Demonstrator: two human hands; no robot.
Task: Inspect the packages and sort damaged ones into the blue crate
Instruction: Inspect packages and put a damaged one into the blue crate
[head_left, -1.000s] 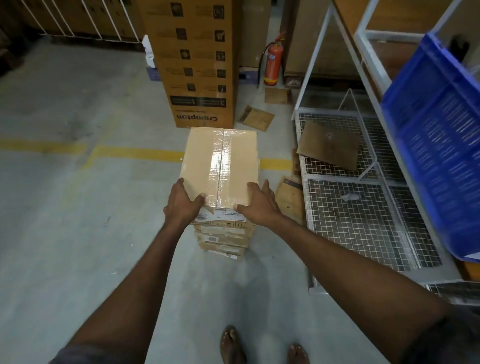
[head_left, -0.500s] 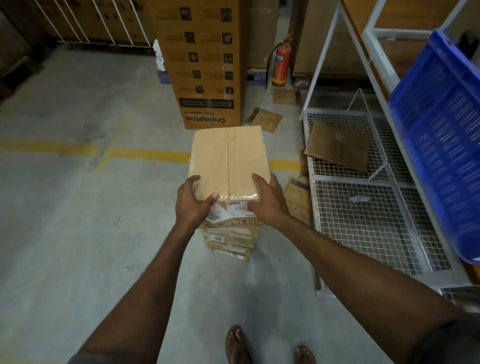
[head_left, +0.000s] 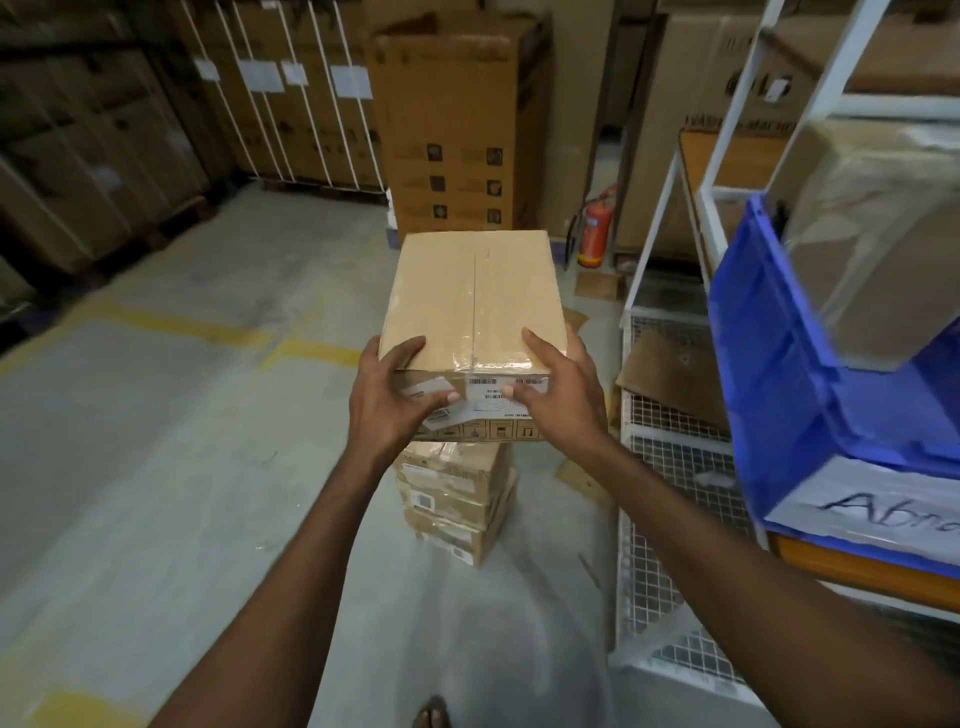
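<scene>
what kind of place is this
Most likely a warehouse or stockroom: tall stacked brown cardboard cartons line the back, yellow painted lines mark the grey concrete floor, and a white wire-mesh metal rack stands beside a blue plastic crate.

One head-worn wide-angle camera looks forward and down from standing height toward the floor (head_left: 156, 493) just ahead.

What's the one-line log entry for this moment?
left hand, right hand: grip box | box: over stack | crate: at right
</scene>
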